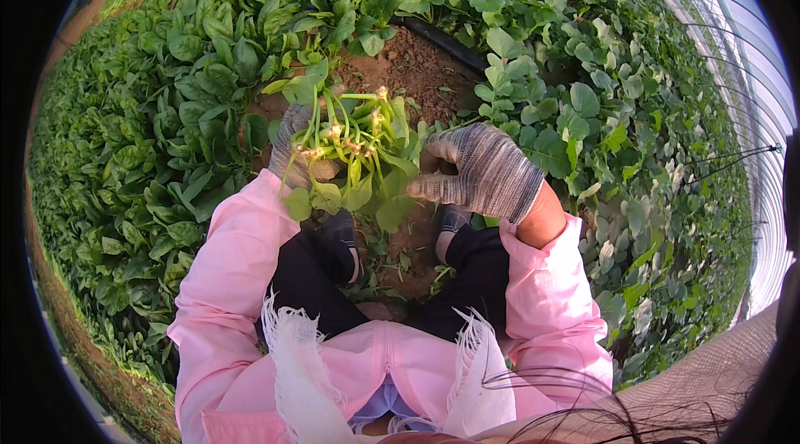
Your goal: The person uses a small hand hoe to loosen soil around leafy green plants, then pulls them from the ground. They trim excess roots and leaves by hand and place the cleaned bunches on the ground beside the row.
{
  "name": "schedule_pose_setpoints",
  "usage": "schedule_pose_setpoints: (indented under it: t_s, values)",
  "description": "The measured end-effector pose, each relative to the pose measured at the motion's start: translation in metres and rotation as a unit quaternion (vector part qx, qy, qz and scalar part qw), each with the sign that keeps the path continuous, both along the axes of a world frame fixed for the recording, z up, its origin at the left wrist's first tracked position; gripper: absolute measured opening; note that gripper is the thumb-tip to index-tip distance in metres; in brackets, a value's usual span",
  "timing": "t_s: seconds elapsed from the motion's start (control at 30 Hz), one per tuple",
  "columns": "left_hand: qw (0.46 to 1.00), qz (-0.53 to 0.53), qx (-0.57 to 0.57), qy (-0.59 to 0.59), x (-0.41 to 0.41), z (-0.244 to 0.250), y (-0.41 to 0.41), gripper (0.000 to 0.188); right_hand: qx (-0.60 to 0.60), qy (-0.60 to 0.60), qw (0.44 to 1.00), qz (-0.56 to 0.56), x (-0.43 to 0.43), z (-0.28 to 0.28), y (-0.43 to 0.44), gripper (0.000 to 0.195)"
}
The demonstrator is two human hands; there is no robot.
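My left hand (299,137), in a grey knitted glove with a pale palm, holds a bunch of leafy greens (356,144) that looks like spinach. Pale, trimmed-looking root ends (334,131) face up towards me, and leaves hang down below them. The bunch hides part of my left fingers. My right hand (484,166), gloved in the same knit, is at the bunch's right side with its fingers bent. Its fingertips meet the outer leaves, but whether they pinch one is unclear.
Dense spinach-like plants (181,81) grow on the left, and lobed-leaf plants (581,100) on the right. A black hose (440,44) crosses bare soil (412,69) ahead. My shoes (340,234) stand on soil with scattered leaves. Plastic greenhouse sheeting (737,25) curves along the right.
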State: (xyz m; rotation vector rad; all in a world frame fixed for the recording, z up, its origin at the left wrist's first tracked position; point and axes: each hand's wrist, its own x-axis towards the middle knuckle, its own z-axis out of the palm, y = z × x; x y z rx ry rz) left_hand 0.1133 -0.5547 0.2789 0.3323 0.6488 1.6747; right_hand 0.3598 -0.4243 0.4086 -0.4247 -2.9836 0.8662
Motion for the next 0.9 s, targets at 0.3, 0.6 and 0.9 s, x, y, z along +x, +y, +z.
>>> schedule_pose_setpoints:
  t_s: [0.3, 0.6, 0.9]
  values:
    - [0.996, -0.016, 0.017, -0.091, 0.013, 0.016, -0.001, 0.039, 0.079, 0.142, 0.987, -0.008, -0.016, -0.023, -0.023, 0.029]
    - [0.983, 0.075, 0.025, 0.163, 0.008, 0.010, -0.001, 0.056, 0.051, 0.027, 0.998, 0.028, 0.015, -0.008, 0.004, 0.028]
    - [0.989, 0.033, 0.004, 0.145, 0.000, 0.011, -0.003, 0.047, 0.004, -0.261, 0.965, -0.020, 0.004, 0.000, -0.001, 0.031]
